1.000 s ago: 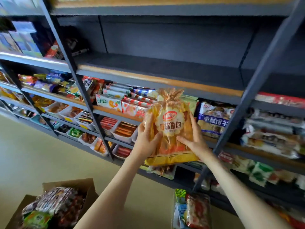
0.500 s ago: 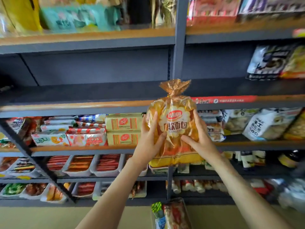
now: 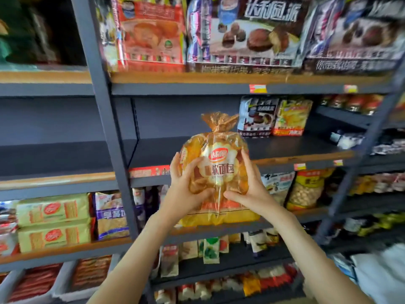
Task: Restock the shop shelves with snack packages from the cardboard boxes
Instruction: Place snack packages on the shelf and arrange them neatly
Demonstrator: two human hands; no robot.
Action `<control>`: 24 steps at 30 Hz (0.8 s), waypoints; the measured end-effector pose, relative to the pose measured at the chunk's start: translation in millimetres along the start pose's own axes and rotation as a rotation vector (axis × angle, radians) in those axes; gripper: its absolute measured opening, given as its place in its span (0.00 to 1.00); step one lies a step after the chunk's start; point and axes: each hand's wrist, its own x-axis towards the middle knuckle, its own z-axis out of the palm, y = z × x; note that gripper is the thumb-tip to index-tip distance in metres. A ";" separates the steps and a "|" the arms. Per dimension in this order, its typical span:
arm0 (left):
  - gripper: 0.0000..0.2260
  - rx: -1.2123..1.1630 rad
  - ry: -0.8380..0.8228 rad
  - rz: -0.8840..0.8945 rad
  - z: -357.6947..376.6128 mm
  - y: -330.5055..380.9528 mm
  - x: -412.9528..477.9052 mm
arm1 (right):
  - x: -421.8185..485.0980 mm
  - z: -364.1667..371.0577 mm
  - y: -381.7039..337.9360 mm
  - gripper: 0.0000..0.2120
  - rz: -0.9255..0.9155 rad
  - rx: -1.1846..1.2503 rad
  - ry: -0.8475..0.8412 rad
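Shelving (image 3: 291, 148); one bread bag (image 3: 217, 165), two hands (image 3: 184, 195) (image 3: 252, 191)

A red price tag (image 3: 258, 88) sits up high. A long red strip (image 3: 149, 171) is lower. White trays (image 3: 60, 286) sit bottom left.

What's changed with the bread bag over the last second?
The bread bag has been lifted from in front of the stocked lower shelves up to the mostly bare dark shelf; its tied top now stands above that shelf's front edge. Unchanged: the left hand and right hand grip the bag's sides; nothing was let go.
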 end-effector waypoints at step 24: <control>0.30 -0.001 0.020 -0.175 84.7 -72.6 279.0 | 269.5 -137.5 110.3 0.52 -0.059 -0.021 -0.162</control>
